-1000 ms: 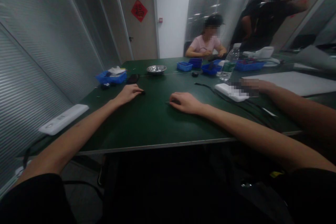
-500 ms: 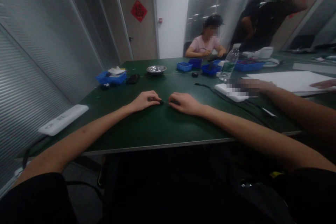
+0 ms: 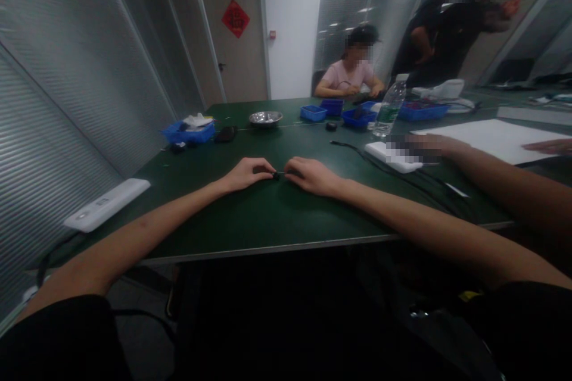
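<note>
The left hand (image 3: 251, 174) pinches a small black piece (image 3: 276, 176); just beside it, the right hand (image 3: 311, 176) holds a thin metal rod (image 3: 281, 173) pointing at that piece, contact too blurred to tell. Beyond both hands I see a round, shiny metal bowl (image 3: 266, 125); beyond and right of them, a white-capped clear plastic bottle (image 3: 390, 111)

Black short sleeves, left sleeve (image 3: 62, 336) and right sleeve (image 3: 529, 324), ending near the elbows. From here: bare left hand (image 3: 248, 174), bare right hand (image 3: 313, 176), small spot on left forearm (image 3: 165, 211).
</note>
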{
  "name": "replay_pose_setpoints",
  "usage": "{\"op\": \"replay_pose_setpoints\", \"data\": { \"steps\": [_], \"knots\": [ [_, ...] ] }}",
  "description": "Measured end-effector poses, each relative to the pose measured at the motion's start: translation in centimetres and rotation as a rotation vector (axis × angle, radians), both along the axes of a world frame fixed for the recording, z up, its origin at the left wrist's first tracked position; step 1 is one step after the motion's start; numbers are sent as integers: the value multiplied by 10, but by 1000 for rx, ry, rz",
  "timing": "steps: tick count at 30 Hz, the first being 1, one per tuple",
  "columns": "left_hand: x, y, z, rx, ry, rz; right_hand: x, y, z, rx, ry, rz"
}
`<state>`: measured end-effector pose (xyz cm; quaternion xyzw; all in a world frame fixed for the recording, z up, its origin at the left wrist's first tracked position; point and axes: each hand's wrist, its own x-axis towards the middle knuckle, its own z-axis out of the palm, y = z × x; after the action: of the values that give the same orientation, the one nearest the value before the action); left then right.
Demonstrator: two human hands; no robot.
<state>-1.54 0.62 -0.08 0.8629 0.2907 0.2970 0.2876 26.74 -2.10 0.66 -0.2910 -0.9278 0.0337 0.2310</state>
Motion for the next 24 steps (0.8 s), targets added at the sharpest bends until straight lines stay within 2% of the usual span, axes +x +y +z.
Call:
{"op": "replay_pose_setpoints", "data": {
  "steps": [14,24],
  "knots": [
    [2,-1,1,47,27,45,1,-6,5,-20,54,26],
    [1,-1,1,69,61,24,-1,-3,2,-6,24,50]
  ]
}}
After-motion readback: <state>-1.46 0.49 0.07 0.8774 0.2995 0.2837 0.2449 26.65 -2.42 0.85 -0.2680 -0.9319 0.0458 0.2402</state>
